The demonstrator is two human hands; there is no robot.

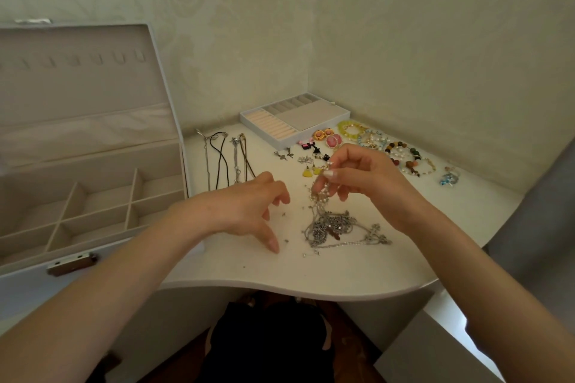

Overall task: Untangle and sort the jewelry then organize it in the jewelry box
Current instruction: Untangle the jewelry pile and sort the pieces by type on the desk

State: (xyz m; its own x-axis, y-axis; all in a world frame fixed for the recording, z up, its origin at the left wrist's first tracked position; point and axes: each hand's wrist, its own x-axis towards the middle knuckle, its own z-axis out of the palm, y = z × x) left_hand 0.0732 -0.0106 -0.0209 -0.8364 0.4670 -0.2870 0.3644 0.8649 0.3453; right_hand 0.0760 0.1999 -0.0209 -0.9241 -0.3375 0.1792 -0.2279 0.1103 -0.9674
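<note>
the jewelry box (31,283) stands far left of the tangle of chains (336,225), its lid raised and its divided compartments bare; a metal latch (71,263) sits on its front wall. between the box and the tangle, and further back, a row of necklaces (224,158) lies straightened side by side on the white counter (342,274).

just left of the tangle is the left hand (249,208), palm down over the counter. its grip is slack: the fingers are loosely curled with nothing in them and the thumb points down toward the surface. whether the thumb tip touches the counter cannot be told. a few tiny loose bits (284,214) lie between this hand and the tangle.

well behind the tangle a shallow tray insert (267,137) rests against the wall corner. nearer the tangle, a scatter of small pendants and earrings (311,158) is laid out.

the tangle itself lies in a knotted silver heap on the counter. directly above it the right hand (370,177) has its grip closed: thumb and fingertips pinch one strand, lifted so that it hangs down into the heap.

behind and to the right of the tangle lie beaded bracelets (401,154), and further right a small blue piece (449,177).
</note>
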